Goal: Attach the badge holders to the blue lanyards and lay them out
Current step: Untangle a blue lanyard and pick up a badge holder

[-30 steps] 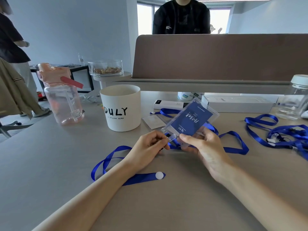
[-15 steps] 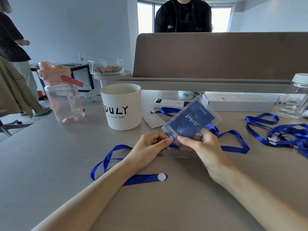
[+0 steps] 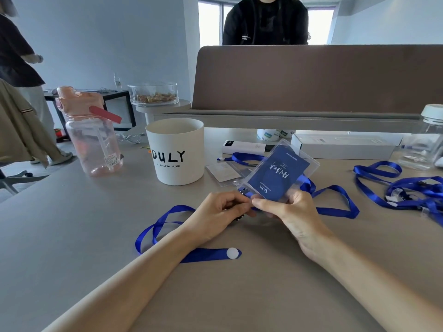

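Both bare forearms enter from the bottom edge and converge mid-frame. The left hand (image 3: 219,212): fingers curled, thumb and forefinger pinching lanyard clip (image 3: 243,191). The right hand (image 3: 296,218): thumb on top, fingers curled beneath, gripping badge holder (image 3: 278,178). Thumb tips touching.
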{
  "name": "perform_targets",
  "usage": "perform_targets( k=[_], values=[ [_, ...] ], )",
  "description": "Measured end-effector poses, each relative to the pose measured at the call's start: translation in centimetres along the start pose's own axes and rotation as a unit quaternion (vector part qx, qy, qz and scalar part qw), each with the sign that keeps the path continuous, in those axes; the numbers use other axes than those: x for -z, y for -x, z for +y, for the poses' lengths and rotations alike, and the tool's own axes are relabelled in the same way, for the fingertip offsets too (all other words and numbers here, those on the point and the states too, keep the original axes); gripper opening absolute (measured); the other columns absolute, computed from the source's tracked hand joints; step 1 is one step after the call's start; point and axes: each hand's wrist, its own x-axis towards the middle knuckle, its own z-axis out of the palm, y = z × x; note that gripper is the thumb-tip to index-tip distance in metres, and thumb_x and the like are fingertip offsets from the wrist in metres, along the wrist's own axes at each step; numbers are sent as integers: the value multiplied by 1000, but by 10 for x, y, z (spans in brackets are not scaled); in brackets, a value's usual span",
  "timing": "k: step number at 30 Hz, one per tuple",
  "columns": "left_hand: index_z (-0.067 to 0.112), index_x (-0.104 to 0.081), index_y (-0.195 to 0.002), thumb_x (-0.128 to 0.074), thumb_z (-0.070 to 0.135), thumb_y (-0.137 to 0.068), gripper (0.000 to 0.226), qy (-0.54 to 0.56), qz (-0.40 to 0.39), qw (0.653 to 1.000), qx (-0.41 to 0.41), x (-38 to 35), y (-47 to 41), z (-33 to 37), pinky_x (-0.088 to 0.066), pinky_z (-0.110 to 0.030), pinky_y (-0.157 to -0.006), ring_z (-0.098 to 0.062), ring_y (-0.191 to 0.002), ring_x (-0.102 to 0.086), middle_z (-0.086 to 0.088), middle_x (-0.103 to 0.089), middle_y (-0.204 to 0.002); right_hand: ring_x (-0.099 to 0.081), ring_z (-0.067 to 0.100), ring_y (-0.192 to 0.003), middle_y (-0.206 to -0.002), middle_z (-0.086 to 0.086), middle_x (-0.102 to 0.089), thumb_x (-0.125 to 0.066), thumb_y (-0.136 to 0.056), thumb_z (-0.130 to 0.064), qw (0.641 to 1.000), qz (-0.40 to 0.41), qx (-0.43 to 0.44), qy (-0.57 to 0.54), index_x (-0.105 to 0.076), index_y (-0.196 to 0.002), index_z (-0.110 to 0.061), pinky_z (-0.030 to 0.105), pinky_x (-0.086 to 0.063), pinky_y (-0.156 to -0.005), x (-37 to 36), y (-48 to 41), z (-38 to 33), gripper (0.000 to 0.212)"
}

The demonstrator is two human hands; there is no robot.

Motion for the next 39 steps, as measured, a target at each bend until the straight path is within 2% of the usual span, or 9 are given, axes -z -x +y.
perform_targets(
  k=[2,7,12,19,22,25,29,33,39],
  values=[
    [24,-69,-95,-55,18,-97,15,-1,0,1000,6,0,-1,0,-41,-19,-62,-13,-67,-49,5,-75,-91,-67,-2,-69,-73,-8,-75,-81,-75,-8,1000,15,7,3,-75,-66,-23,9,-50,-58,-1,0,-1,18],
    [18,-71,-95,-58,17,-95,14,1,13,1000,18,-2,-2,-1,-39,-13,-57,-10,-63,-49,5,-75,-83,-66,-4,-67,-72,-11,-74,-81,-75,-6,999,33,20,-5,-71,-81,-17,11,-52,-57,-2,1,0,17],
    [12,-71,-92,-59,16,-95,13,2,27,1000,15,-2,-1,1,-41,-8,-63,5,-63,-56,4,-74,-80,-71,11,-81,-87,1,-76,-83,-73,-7,999,41,19,9,-73,-91,-15,24,-59,-69,-5,-2,-1,22],
    [13,-69,-79,-61,17,-92,16,9,67,997,37,-6,-1,0,-37,-11,-55,1,-52,-44,5,-70,-69,-72,8,-80,-82,-4,-77,-81,-76,-9,998,32,40,42,-75,-83,-18,21,-56,-78,-8,-2,-5,13],
    [8,-68,-78,-60,14,-90,16,7,88,995,50,-8,-1,0,-35,-13,-51,-1,-48,-40,3,-68,-66,-72,9,-83,-83,-6,-77,-80,-78,-12,997,22,35,59,-75,-83,-21,27,-57,-84,-10,-3,-6,12],
    [7,-67,-79,-59,14,-89,15,-2,92,994,52,-7,0,1,-38,-14,-55,-3,-54,-44,3,-68,-65,-73,13,-87,-85,-3,-78,-80,-78,-14,997,15,22,74,-78,-87,-17,39,-57,-91,-12,-3,-5,10],
    [10,-66,-75,-59,17,-90,18,-12,79,995,52,-6,1,3,-43,-20,-65,-3,-60,-51,4,-67,-66,-73,17,-82,-80,0,-77,-80,-76,-15,995,29,24,88,-77,-82,-15,43,-57,-88,-11,-1,-5,7],
    [10,-65,-72,-60,16,-89,19,-8,75,996,57,-5,2,4,-46,-28,-74,-10,-67,-56,1,-67,-65,-72,18,-82,-80,2,-76,-80,-77,-16,994,22,30,100,-74,-86,-12,42,-57,-87,-11,2,-7,12],
    [10,-64,-71,-60,16,-88,18,-13,70,996,59,-6,3,7,-46,-37,-75,-15,-66,-52,0,-66,-62,-72,11,-82,-85,-5,-76,-82,-74,-14,996,22,37,77,-71,-87,-23,30,-58,-79,-9,1,-3,20]
  ],
)
